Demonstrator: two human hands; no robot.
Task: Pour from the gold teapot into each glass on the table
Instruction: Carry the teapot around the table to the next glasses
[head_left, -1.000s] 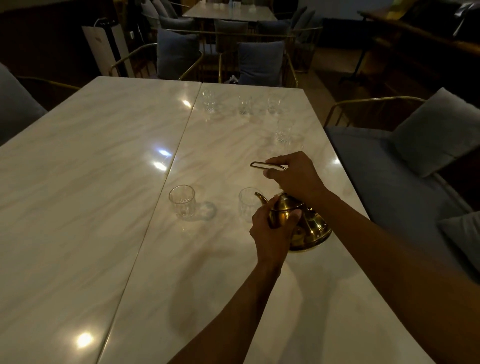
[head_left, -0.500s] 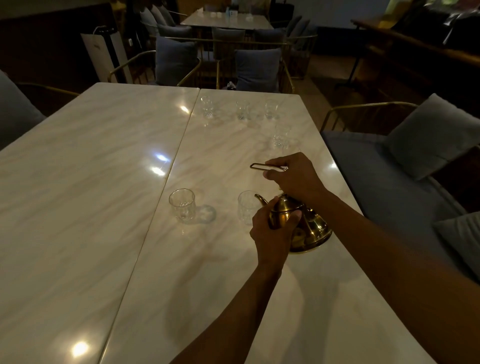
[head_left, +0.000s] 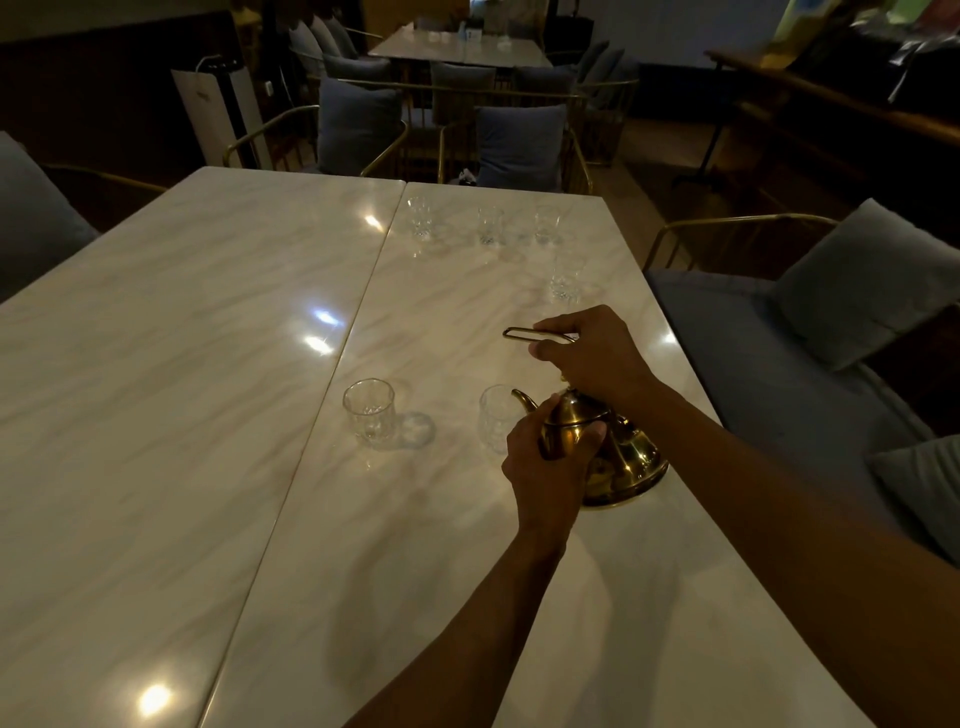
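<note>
Single wide-angle view from head height, looking forward and down along a marble desk (head_left: 156, 415) from its near edge toward its far edge. Close to the near half of the desk, with both forearms entering from the bottom right. Far edge and dim chairs (head_left: 358, 124) beyond appearing small near the top. Straight lines bowed slightly toward the frame borders. No second view.

Count's easy: one gold teapot (head_left: 618, 457) at center right, six glasses: two mid-frame (head_left: 368, 412) (head_left: 496, 418), three in a row up top (head_left: 420, 217) (head_left: 490, 224) (head_left: 547, 224), one at right (head_left: 565, 275). Two hands (head_left: 545, 467) (head_left: 597, 353).
</note>
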